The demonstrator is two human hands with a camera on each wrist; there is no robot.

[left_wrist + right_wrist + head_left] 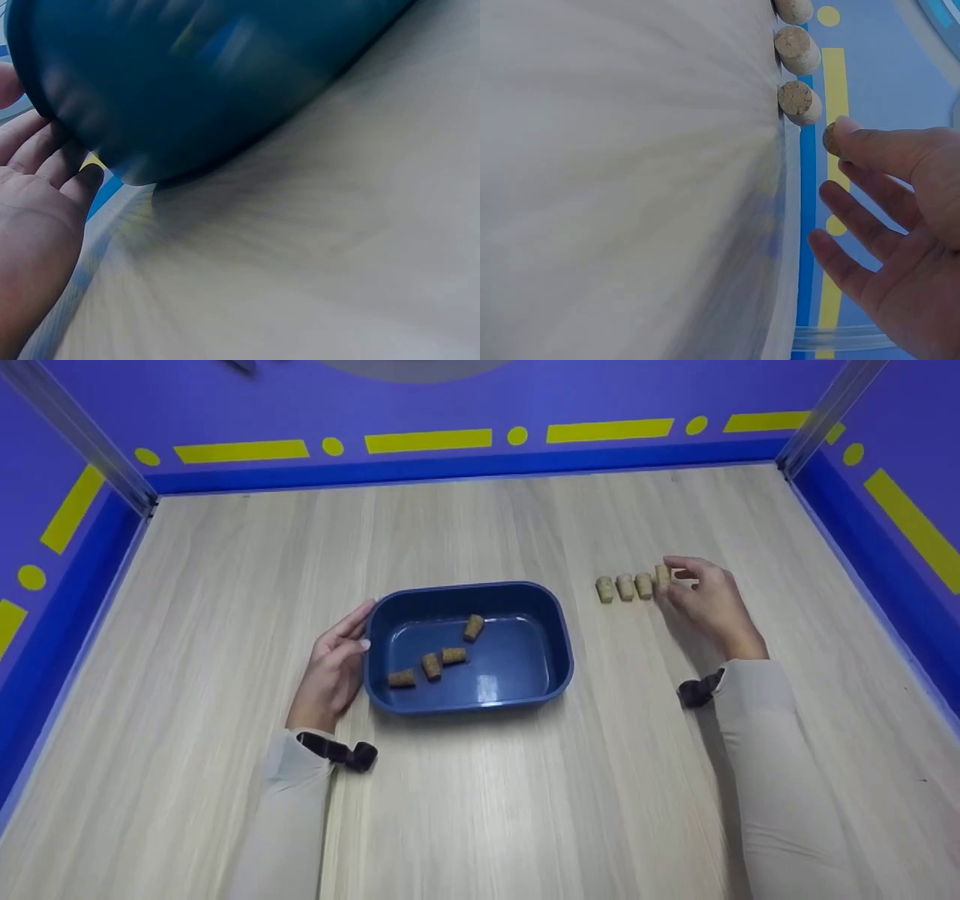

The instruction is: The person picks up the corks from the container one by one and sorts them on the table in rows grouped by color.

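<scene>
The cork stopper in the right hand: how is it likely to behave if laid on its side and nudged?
The cork stopper is probably light for its size, judging by its brown, cork-like end. It looks fairly stiff: no denting shows in the pinch of the right hand. Its rounded end suggests it could roll.

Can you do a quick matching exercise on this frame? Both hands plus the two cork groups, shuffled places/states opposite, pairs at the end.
Things
1. Left hand
2. Right hand
3. Three pale corks
4. Four brown corks

Places / states
A. Lying inside the blue container
B. In a row on the table, not in either hand's fingers
C. Touching the container's left end
D. Pinching a single cork

Pairs
1-C
2-D
3-B
4-A
</scene>
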